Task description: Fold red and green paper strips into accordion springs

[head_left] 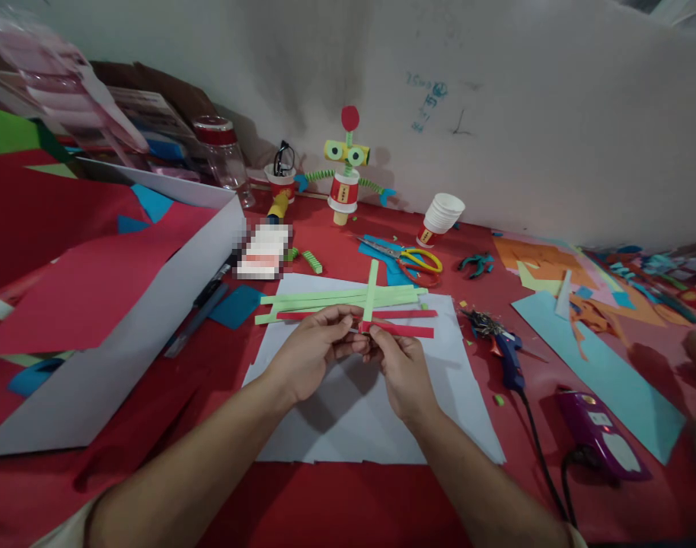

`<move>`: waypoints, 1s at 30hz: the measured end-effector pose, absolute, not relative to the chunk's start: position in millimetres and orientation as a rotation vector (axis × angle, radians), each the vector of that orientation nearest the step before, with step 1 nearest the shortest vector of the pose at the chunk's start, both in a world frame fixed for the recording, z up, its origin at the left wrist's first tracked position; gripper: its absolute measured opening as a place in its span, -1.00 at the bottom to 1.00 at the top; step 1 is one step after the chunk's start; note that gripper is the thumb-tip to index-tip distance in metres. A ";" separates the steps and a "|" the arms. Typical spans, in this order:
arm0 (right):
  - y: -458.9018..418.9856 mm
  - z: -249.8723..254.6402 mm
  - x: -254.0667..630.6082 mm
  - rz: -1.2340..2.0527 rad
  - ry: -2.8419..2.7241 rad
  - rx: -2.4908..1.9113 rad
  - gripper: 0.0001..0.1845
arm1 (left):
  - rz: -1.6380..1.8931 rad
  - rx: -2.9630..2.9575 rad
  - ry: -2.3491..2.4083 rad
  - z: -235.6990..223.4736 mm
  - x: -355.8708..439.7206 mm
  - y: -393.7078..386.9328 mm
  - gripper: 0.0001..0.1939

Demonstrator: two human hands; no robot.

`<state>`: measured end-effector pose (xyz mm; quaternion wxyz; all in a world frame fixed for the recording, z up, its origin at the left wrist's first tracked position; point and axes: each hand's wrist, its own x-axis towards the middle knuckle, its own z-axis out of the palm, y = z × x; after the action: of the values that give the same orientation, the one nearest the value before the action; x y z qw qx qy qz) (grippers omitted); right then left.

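Observation:
Both my hands meet over white paper sheets (348,415). A light green paper strip (371,289) stands up from between my fingertips, and a red paper strip (413,330) runs off to the right, crossing it at about a right angle. My left hand (319,346) is closed, its thumb and fingers pinching close to the crossing. My right hand (403,369) is closed too, its thumb and fingers pressed on the strips at their join. Just beyond lie several loose green strips (325,298) and another red strip (422,313). My fingers hide most of the join.
A paper-cup figure (344,190) stands by the wall, with stacked cups (441,217) to its right. Scissors (408,255) and pliers (477,265) lie behind the sheets. At right are a corded glue gun (511,358) and a purple device (602,434); a white box (170,281) stands left.

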<state>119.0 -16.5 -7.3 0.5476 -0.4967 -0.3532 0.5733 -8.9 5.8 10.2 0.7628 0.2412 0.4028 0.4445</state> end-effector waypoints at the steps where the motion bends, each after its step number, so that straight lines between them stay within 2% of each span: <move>1: -16.4 -6.5 118.9 1.364 -0.829 -1.182 -0.80 | 0.965 0.521 0.869 9.6 -9.4 6.3 -0.90; 15: -17.4 -9.8 122.2 1.348 -0.986 -1.191 -0.63 | 0.895 0.581 0.835 4.0 -13.1 8.2 -0.83; 18: -17.3 -8.7 122.1 1.346 -0.980 -1.166 -0.64 | 0.878 0.621 0.823 5.7 -13.2 7.2 -0.82; 23: -17.3 -8.7 121.3 1.305 -0.963 -1.223 -0.69 | 0.875 0.749 0.817 9.3 -10.3 4.4 -0.91; 30: -18.5 -11.2 124.6 1.184 -1.071 -1.376 -0.65 | 0.909 0.874 0.938 14.2 -5.6 2.3 -0.77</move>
<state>124.6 -18.5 -11.2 0.4943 -0.5676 -0.4416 0.4883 -5.6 2.3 14.2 0.7070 0.3935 0.4220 0.4090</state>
